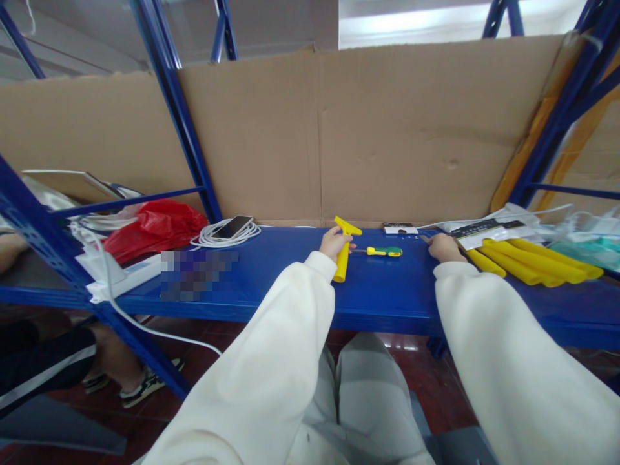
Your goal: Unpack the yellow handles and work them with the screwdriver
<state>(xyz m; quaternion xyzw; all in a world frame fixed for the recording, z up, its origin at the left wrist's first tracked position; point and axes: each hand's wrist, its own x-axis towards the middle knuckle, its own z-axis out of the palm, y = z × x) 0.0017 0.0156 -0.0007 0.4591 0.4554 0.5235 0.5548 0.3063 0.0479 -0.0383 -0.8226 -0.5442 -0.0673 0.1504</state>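
Note:
My left hand (333, 244) is wrapped round a yellow T-shaped scraper handle (341, 263), its crosspiece up and its thick grip pointing toward me. Just right of it, a screwdriver (384, 252) with a green and yellow handle lies on the blue shelf (290, 284). Farther right, my right hand (444, 248) is low over the shelf with its fingers drawn together at the tips. What they pinch, if anything, is too small to make out. Behind that hand lies a small black-and-white packet (400, 228). Several yellow handles (537, 261) lie side by side to its right.
Plastic packaging (504, 223) lies behind the yellow handles. On the left are a phone (235, 227) on a coiled white cable (213, 237), a red plastic bag (155, 226) and a white power strip (126, 281). Cardboard (387, 129) stands along the back. Another person's leg (113, 352) shows lower left.

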